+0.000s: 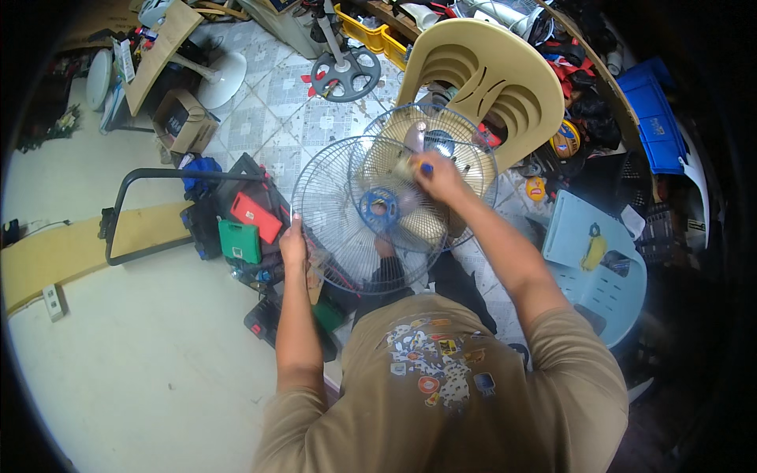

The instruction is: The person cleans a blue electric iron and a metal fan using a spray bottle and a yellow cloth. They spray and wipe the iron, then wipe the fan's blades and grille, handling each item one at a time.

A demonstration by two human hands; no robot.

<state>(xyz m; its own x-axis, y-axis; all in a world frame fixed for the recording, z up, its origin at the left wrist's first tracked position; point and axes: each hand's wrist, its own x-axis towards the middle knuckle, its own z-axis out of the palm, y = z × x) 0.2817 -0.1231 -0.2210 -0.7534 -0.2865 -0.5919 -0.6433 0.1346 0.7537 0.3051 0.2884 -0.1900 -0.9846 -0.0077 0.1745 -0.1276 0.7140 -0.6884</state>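
My left hand [294, 243] grips the left rim of a round wire fan guard [331, 177] with a blue centre ring. This guard overlaps a second wire guard [488, 171], which surrounds the fan's blades on the beige plastic chair [532, 88]. My right hand [440, 177] is closed around a brush with pale bristles [406, 168] and a partly hidden handle; it is above the upper right part of the front guard, close to a fan blade [415, 137] and the shiny round hub [439, 142].
A light blue chair [621, 284] holding a yellow item stands right. Green [239, 241] and red [256, 217] tool cases lie left beside a black metal frame [124, 201]. A grey fan base [346, 74] stands ahead on the tiled floor; a cardboard box [192, 127] is upper left.
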